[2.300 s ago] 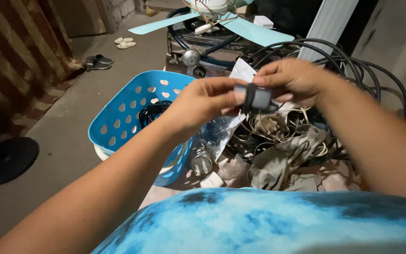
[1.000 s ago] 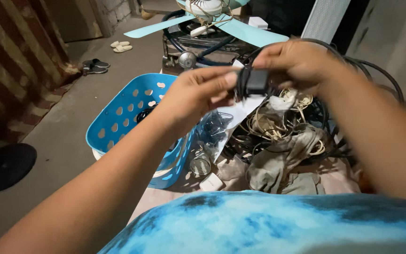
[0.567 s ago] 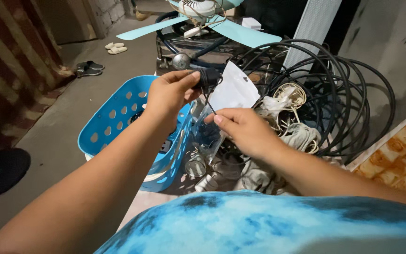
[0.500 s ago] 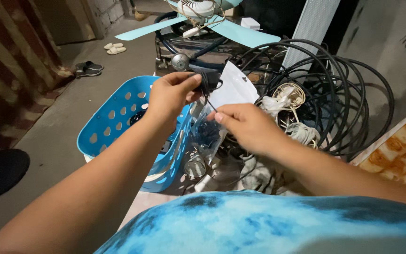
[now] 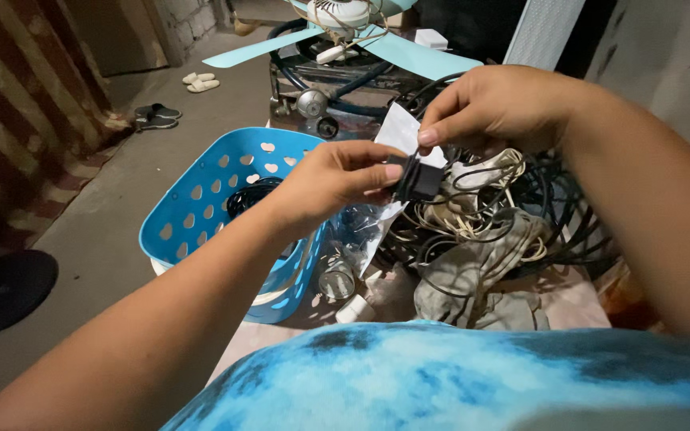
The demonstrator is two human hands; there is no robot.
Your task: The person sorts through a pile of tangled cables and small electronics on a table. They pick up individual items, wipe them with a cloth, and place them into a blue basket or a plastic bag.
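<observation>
Above the heap of cables (image 5: 513,215), between the two hands, sits a small black adapter (image 5: 418,177), held in the air in front of the person's chest. The left hand (image 5: 333,177) is closed around it, with thumb and fingers pinching its left side. The right hand (image 5: 497,108) is also closed, its fingertips gripping the top of a white plastic bag (image 5: 401,136) that hangs just behind the adapter, touching it.

The adapter looks light, hard and stiff, with flat sides that seem good for a pinch; I think it is not fragile. The bag looks thin and soft, a little slippery, so its edge is the best place to hold.

Under the hands there is a crowded surface: black and pale cables in coils, a grey cloth (image 5: 473,279), some small bulbs or sockets (image 5: 337,281). To the left stands a blue basket (image 5: 201,215) with heart-shaped holes. Behind it lies a ceiling fan (image 5: 337,20) with light blue blades. The floor (image 5: 97,215) is bare grey concrete, with sandals (image 5: 157,112) further away, and a striped curtain (image 5: 9,120) hangs at the left.
</observation>
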